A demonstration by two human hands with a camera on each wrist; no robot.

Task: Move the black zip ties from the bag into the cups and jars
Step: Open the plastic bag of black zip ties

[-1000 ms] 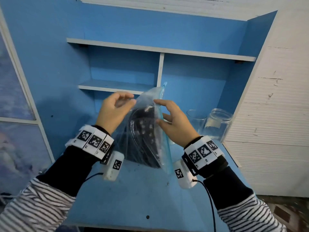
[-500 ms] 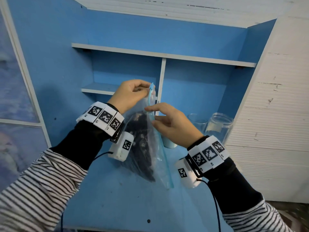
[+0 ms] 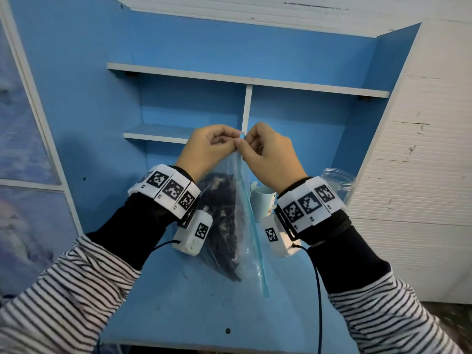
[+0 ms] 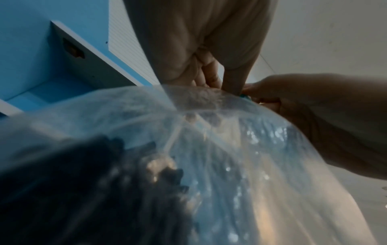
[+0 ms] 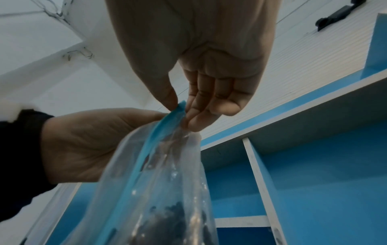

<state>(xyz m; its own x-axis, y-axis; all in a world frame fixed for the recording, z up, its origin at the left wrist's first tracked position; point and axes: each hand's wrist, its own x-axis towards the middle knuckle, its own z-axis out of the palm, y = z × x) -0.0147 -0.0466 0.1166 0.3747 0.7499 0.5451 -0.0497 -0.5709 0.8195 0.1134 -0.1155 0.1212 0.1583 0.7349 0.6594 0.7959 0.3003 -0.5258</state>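
Observation:
A clear plastic zip bag [image 3: 241, 213] with a blue seal strip hangs above the blue desk, its lower corner near the desktop. A dark bundle of black zip ties [image 3: 222, 226] fills its left side. My left hand [image 3: 212, 146] and right hand [image 3: 263, 149] meet at the bag's top corner, and both pinch the blue strip [image 5: 176, 114] there. In the right wrist view the thumb and fingers [image 5: 196, 116] pinch the strip from either side. The left wrist view looks up through the bag [image 4: 209, 149] at both hands.
A white cup [image 3: 261, 204] and a clear jar [image 3: 337, 181] stand at the back right of the desk [image 3: 191, 302], partly behind my right wrist. White shelves [image 3: 245, 83] cross the blue back wall. A white slatted wall closes the right side.
Both hands rose and came together at the bag's top corner. The right hand, earlier flat against the bag's side, now pinches the strip beside the left hand.

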